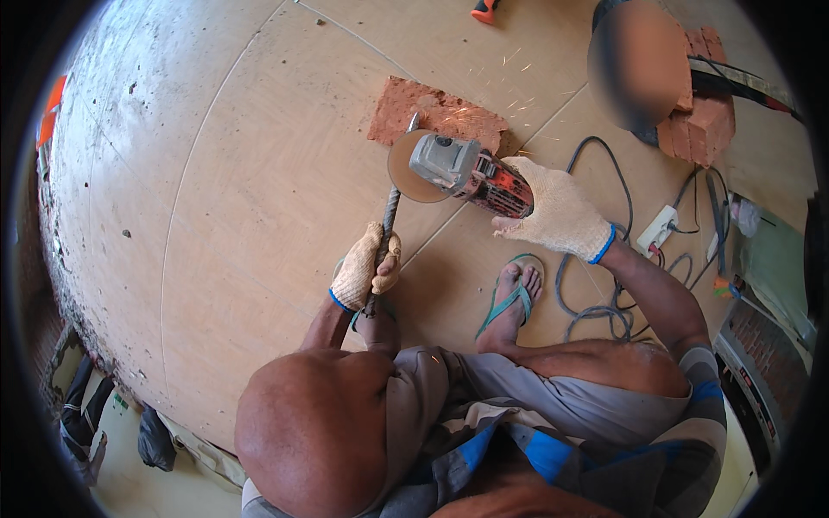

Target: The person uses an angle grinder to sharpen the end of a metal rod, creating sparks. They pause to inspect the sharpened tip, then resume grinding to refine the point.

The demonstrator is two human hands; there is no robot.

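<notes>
My right hand (561, 205), in a cream knitted glove with a blue cuff, grips the body of a red and grey angle grinder (496, 183). Its thin brown disc (410, 168) lies against a metal rod (391, 210) near the rod's upper end. Sparks fly off to the upper right. Wrapped around the lower part of the rod is my left hand (367, 266), gloved the same way. The ridged, twisted rod slants upward, its pale tip over a red brick (436, 114) lying on the floor. The grinder hides part of the brick.
Grey cable (596, 319) lies in loops to the right, beside a white power strip (658, 226). Several red bricks (704, 129) are piled at the upper right, next to a blurred round area. An orange and black handle (485, 10) shows at the top edge. My sandalled foot (515, 298) is close below the grinder.
</notes>
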